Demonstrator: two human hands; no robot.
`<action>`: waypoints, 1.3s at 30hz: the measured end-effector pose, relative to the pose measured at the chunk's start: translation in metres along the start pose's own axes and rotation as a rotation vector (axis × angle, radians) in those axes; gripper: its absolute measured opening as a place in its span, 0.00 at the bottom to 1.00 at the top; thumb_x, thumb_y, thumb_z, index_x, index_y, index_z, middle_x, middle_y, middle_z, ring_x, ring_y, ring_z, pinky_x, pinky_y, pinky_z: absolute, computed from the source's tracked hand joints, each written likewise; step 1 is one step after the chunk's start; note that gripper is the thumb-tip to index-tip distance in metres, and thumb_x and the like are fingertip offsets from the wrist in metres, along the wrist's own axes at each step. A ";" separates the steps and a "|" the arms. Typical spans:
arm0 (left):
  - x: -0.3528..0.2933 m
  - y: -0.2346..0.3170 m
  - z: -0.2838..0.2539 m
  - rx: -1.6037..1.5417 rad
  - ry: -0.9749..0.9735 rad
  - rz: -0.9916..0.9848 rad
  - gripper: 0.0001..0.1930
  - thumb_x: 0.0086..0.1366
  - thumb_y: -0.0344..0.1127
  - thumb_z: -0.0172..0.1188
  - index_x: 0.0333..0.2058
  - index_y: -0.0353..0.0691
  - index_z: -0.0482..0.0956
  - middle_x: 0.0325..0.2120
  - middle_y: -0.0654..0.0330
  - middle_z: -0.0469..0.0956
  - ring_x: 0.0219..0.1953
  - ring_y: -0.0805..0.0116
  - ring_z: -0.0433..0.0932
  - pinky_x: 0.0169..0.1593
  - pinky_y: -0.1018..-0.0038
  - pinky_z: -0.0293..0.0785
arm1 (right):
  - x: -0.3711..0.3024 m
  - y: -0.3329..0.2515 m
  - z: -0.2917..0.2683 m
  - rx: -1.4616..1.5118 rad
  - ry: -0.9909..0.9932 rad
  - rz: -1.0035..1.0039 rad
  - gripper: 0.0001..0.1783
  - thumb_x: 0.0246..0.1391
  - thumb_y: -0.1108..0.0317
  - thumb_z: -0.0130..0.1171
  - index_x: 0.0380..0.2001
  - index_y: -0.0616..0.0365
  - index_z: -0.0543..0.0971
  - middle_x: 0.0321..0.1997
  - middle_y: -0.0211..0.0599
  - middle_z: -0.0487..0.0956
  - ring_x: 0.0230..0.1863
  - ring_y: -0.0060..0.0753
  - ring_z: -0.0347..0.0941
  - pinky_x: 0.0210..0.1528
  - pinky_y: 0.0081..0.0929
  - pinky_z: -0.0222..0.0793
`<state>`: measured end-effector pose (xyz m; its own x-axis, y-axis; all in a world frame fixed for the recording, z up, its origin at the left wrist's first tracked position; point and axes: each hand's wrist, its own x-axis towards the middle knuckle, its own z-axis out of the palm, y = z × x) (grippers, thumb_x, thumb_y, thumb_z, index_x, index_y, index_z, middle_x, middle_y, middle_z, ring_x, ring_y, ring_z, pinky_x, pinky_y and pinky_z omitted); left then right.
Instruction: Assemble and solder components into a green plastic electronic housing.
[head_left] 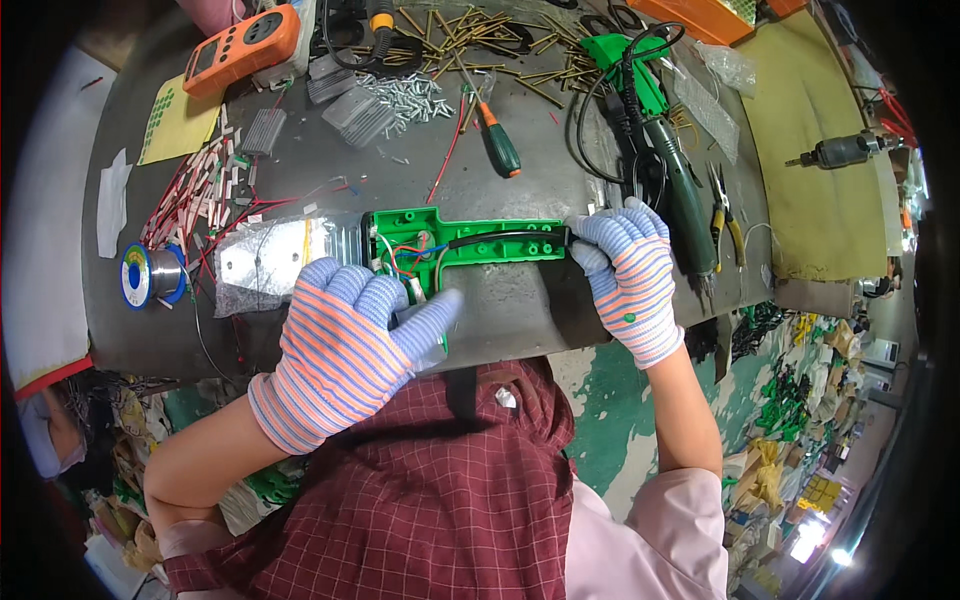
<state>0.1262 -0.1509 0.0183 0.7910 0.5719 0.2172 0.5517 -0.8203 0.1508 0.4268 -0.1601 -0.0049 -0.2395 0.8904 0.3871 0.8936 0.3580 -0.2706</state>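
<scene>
An open green plastic tool housing half [482, 256] lies on the grey table in front of me, its narrow handle pointing right. Red, blue and white wires [405, 262] sit in its wide end, and a black cable [510, 236] runs along the handle. My left hand [350, 335], in a striped glove, curls its fingers over the near side of the wide end, thumb stretched right. At the handle's right end my right hand [628, 265], gloved too, pinches the black cable. A clear plastic-wrapped metal part [265, 260] adjoins the housing on the left; its joint is partly hidden.
A solder spool [152, 276] and red wires [190, 185] lie left. Beyond are an orange meter [240, 50], loose screws [410, 98], brass rods [450, 40] and a screwdriver [497, 140]. Right are a green power tool [680, 200], pliers [728, 220] and a drill [845, 150].
</scene>
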 end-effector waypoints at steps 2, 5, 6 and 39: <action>0.003 0.000 0.000 0.002 0.010 -0.023 0.26 0.43 0.44 0.71 0.43 0.44 0.81 0.32 0.63 0.75 0.33 0.62 0.73 0.42 0.60 0.67 | 0.004 -0.002 -0.008 -0.153 -0.007 -0.069 0.15 0.39 0.66 0.69 0.35 0.44 0.82 0.31 0.29 0.79 0.40 0.37 0.75 0.60 0.44 0.63; 0.004 -0.004 0.005 0.001 0.008 -0.020 0.25 0.42 0.43 0.69 0.42 0.43 0.82 0.32 0.63 0.75 0.33 0.62 0.73 0.41 0.60 0.66 | 0.009 -0.001 -0.009 -0.233 -0.015 -0.158 0.14 0.39 0.66 0.68 0.35 0.44 0.82 0.30 0.28 0.77 0.40 0.36 0.75 0.59 0.44 0.64; 0.003 -0.003 0.008 0.001 0.008 -0.020 0.25 0.42 0.43 0.69 0.42 0.43 0.82 0.32 0.63 0.75 0.33 0.62 0.73 0.41 0.60 0.66 | 0.011 0.000 -0.008 -0.232 -0.015 -0.159 0.14 0.39 0.66 0.68 0.35 0.44 0.82 0.30 0.28 0.77 0.40 0.36 0.75 0.59 0.44 0.64; 0.023 -0.011 0.001 -0.132 -0.086 -0.014 0.26 0.42 0.53 0.68 0.33 0.38 0.77 0.51 0.51 0.73 0.55 0.48 0.68 0.64 0.31 0.47 | 0.103 0.058 -0.025 0.155 0.143 0.190 0.09 0.53 0.64 0.59 0.35 0.54 0.83 0.30 0.48 0.80 0.35 0.51 0.78 0.42 0.38 0.75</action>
<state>0.1382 -0.1283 0.0209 0.8065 0.5765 0.1312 0.5278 -0.8020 0.2798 0.4638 -0.0546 0.0408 -0.0077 0.9010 0.4338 0.8460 0.2372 -0.4776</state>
